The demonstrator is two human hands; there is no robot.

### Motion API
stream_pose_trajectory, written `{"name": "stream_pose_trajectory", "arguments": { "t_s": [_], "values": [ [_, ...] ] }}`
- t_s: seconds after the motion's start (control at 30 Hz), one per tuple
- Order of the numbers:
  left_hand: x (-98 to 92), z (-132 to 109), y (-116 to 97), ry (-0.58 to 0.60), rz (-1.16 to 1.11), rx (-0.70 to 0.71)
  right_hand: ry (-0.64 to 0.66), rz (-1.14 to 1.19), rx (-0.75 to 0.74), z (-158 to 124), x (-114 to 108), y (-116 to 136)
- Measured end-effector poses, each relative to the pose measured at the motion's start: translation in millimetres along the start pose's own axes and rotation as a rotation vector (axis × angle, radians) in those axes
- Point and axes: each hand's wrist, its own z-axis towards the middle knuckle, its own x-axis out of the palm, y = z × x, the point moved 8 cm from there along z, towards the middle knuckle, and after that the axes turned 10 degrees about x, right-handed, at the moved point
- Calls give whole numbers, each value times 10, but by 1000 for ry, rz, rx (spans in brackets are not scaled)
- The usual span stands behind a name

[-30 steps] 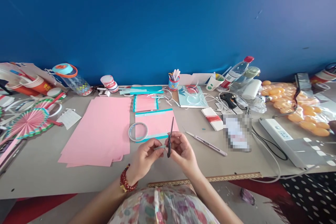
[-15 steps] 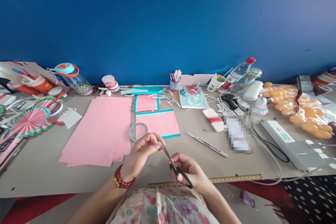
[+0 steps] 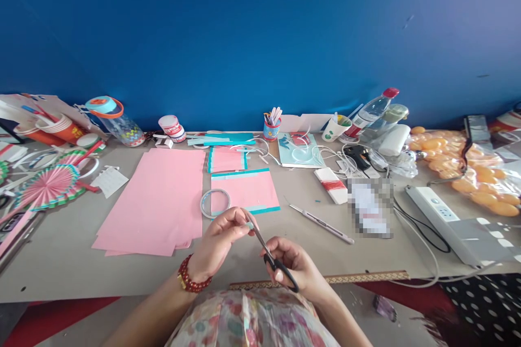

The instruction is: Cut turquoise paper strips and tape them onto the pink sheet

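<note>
My right hand (image 3: 295,265) is closed around the black handles of a pair of scissors (image 3: 260,238), whose blades point up and to the left and look nearly closed. At their tips, my left hand (image 3: 226,233) is pinched with thumb and fingers together. A tiny pale bit shows at these fingertips, too small to name. Just beyond the left hand, a roll of tape (image 3: 202,211) overlaps a pink sheet with teal edges (image 3: 252,187). To the left lies a stack of large pink paper sheets (image 3: 158,200).
A utility knife (image 3: 321,224) lies right of my hands. Behind it are a white box with a red band (image 3: 331,187) and tangled cables. A power strip (image 3: 443,222) sits at right. Pleated paper fans (image 3: 55,181) crowd the left, and a pen cup (image 3: 271,129) stands at the back.
Both hands hold nearly the same pose. The left fingers have shifted very slightly at the scissor tips, and the view has moved a little.
</note>
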Motion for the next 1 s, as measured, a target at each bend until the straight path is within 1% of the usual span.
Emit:
{"name": "stream_pose_trajectory", "arguments": {
  "t_s": [0.5,1.0],
  "values": [
    [38,21,23,20,-11,-1,-21,0,13,-14,-54,-20],
    [30,13,39,21,-6,2,13,21,8,-12,-39,-44]
  ]
}}
